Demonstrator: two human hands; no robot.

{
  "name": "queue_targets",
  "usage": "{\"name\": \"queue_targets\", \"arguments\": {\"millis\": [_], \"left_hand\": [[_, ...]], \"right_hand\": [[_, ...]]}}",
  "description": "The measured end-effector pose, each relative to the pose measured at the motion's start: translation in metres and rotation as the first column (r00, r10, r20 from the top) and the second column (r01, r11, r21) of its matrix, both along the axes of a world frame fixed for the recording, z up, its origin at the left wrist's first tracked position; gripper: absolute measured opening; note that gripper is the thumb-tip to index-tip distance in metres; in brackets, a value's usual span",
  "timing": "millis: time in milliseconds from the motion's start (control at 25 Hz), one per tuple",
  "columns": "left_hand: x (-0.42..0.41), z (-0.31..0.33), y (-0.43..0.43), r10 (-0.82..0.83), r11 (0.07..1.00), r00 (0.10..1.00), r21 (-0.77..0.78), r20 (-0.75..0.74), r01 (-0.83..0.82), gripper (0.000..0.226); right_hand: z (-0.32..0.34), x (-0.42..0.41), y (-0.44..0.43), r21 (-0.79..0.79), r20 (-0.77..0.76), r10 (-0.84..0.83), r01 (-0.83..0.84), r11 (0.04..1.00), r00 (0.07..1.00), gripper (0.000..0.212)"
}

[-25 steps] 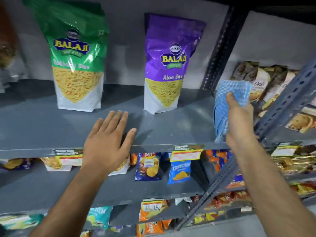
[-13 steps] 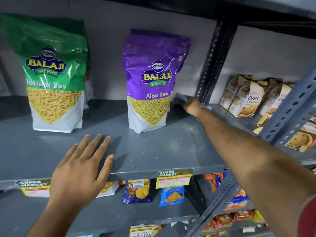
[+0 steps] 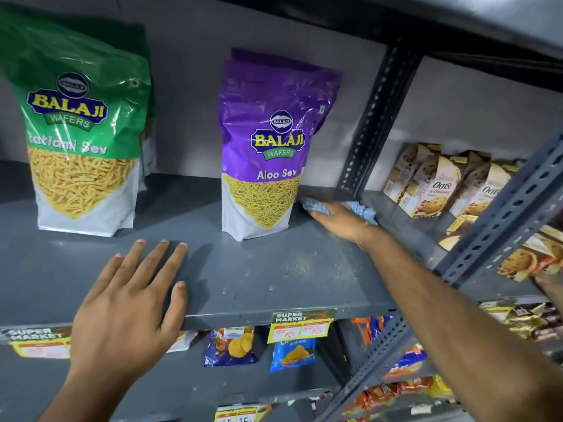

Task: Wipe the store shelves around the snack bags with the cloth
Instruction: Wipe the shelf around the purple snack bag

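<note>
A grey metal shelf (image 3: 268, 278) holds a green snack bag (image 3: 82, 129) on the left and a purple snack bag (image 3: 268, 147) in the middle, both upright. My right hand (image 3: 341, 220) presses a blue checked cloth (image 3: 316, 205) flat on the shelf just right of the purple bag, near the back. The cloth shows on both sides of the hand. My left hand (image 3: 131, 303) lies flat on the shelf's front edge, fingers spread, holding nothing. Dust specks dot the shelf in front of the purple bag.
A dark perforated upright (image 3: 374, 117) stands behind my right hand. Cookie boxes (image 3: 438, 184) fill the shelf to the right, behind a slanted grey upright (image 3: 499, 217). Price tags (image 3: 301, 325) hang on the shelf edge. Small chip packets (image 3: 231, 345) sit on the lower shelves.
My right hand came down from the air with the cloth, reached to the back of the shelf beside the purple bag, and now slides slightly forward. My left hand stays on the shelf edge.
</note>
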State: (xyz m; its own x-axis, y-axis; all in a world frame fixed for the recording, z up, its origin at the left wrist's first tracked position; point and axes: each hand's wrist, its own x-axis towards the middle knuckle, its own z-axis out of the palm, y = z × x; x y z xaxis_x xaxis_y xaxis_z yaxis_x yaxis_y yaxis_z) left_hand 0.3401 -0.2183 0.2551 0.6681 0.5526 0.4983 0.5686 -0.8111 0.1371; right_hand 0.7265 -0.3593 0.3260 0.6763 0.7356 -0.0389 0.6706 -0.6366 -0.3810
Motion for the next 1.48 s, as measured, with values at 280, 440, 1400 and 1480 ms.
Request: {"name": "queue_targets", "arguments": {"millis": [280, 440, 1400, 1480], "left_hand": [[0.001, 0.0, 0.001, -0.009, 1.0, 0.999, 0.019, 0.043, 0.009, 0.064], [-0.001, 0.0, 0.001, -0.005, 1.0, 1.0, 0.027, 0.023, 0.004, 0.065], [-0.001, 0.008, -0.005, 0.019, 0.997, 0.999, -0.07, -0.043, -0.022, 0.068], [0.0, 0.006, -0.004, 0.025, 0.998, 0.999, -0.061, -0.04, -0.027, 0.068]], "right_hand": [[-0.014, -0.083, -0.071, 0.006, 0.007, 0.231, -0.231, 0.973, 0.973, 0.048], [-0.003, -0.069, -0.059, 0.342, -0.065, -0.077, 0.095, 0.935, 0.995, 0.034], [0.004, -0.127, -0.072, 0.51, -0.07, -0.098, 0.12, 0.852, 0.993, 0.035], [0.007, -0.094, -0.083, 0.427, -0.02, -0.2, 0.189, 0.884, 0.98, 0.039]]}}
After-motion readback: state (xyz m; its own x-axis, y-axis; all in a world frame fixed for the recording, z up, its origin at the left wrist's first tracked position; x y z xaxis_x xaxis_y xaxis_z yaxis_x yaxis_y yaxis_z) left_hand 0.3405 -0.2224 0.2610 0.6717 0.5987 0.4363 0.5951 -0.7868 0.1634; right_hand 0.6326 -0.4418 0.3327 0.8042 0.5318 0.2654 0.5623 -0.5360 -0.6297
